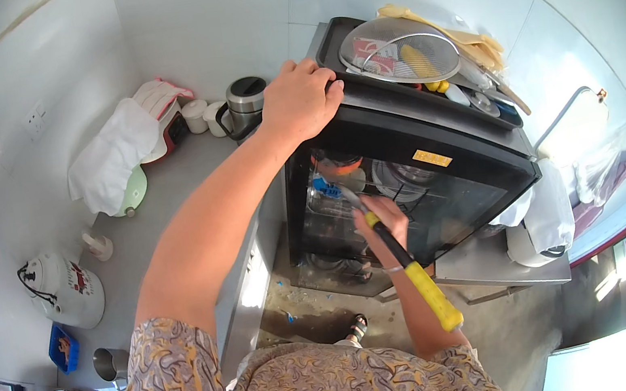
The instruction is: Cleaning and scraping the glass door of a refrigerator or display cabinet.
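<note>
My left hand (303,95) is hooked over the top left corner of a black glass-fronted cabinet (438,135), fingers curled on its upper edge. In front of the dark glass door (460,196), my right hand (387,220) grips a long tool (392,244) near its metal end. The tool's handle is yellow and black and slants back toward me over my wrist. Its pale metal tip lies close to the glass; whether it touches cannot be told. Behind the glass, bowls and pots (402,175) show on a rack, partly masked by reflections.
A black tray (345,30) with a mesh strainer (397,50) and utensils tops the cabinet. Along the left counter (174,174) stand a steel insulated jug (244,99), white canisters (196,116) and a white kettle (73,292). A cloth-covered appliance (532,243) sits on the right counter.
</note>
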The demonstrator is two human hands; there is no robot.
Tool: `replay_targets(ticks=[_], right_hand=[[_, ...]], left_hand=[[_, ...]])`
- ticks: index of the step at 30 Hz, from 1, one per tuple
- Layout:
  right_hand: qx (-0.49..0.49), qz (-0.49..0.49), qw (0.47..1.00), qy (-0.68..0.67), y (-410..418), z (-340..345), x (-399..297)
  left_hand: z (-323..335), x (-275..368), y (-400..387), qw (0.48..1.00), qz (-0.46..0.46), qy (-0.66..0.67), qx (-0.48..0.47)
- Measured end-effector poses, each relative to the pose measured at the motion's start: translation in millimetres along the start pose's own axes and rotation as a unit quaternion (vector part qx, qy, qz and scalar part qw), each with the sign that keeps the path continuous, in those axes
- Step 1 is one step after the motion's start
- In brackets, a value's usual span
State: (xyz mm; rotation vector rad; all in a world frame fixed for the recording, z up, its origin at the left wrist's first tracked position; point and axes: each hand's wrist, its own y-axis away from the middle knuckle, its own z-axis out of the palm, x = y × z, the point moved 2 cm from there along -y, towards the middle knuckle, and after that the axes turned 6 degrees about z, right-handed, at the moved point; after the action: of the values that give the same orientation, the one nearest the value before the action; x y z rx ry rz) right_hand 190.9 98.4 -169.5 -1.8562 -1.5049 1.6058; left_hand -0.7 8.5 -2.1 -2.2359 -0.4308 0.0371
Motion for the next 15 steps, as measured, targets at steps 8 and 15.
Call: replay_targets(ticks=[8,15], right_hand=[[-0.018,-0.054,0.998,0.029,-17,25,-22],[0.002,0.024,1.0,0.017,-1,-3,1]], left_hand=[[6,6,-1,1.0,-0.018,0.007,-0.014],[6,4,0,0.999,-0.003,0.003,0.041]])
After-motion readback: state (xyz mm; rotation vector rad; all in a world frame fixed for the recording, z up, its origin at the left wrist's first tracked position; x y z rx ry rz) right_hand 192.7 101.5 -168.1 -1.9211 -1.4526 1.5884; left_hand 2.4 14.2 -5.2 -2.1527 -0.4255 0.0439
